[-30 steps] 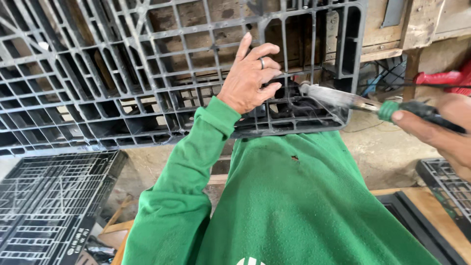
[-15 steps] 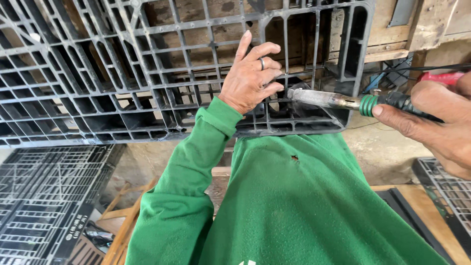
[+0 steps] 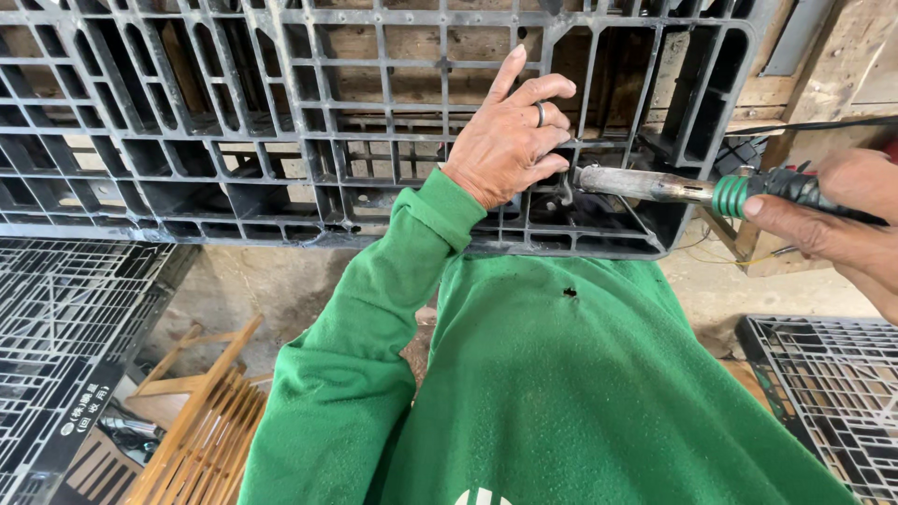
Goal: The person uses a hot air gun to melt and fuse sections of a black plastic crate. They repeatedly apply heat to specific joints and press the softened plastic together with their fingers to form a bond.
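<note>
Since the earlier frame, I noted the soldering iron [image 3: 697, 190] had travelled leftward, its metal tip brought in from well clear of the pallet to just beside the fingers of my left hand [image 3: 510, 140]; that hand had kept its place on the grid. Items, left to right: a second dark grid pallet [image 3: 65, 346] lay flat at the lower left, with a slatted wooden frame [image 3: 201, 421] leaning beside it. The large black plastic pallet [image 3: 281, 122] stood upright across the top of the view, bare wood showing through its openings. My green sleeve [image 3: 374, 337] rose to the left hand, which rested against the pallet's lower right ribs, index finger extended upward, the other fingers curled loosely onto the ribs, a ring on one of them; it pressed the plastic rather than clasping anything. The iron lay roughly level, its barrel dull grey, a green ribbed collar ahead of a dark handle, the tip at the pallet ribs under those fingers. My right hand [image 3: 832, 215] was wrapped closed around the handle at the right edge. A third grid pallet [image 3: 823, 383] lay at the lower right.
</note>
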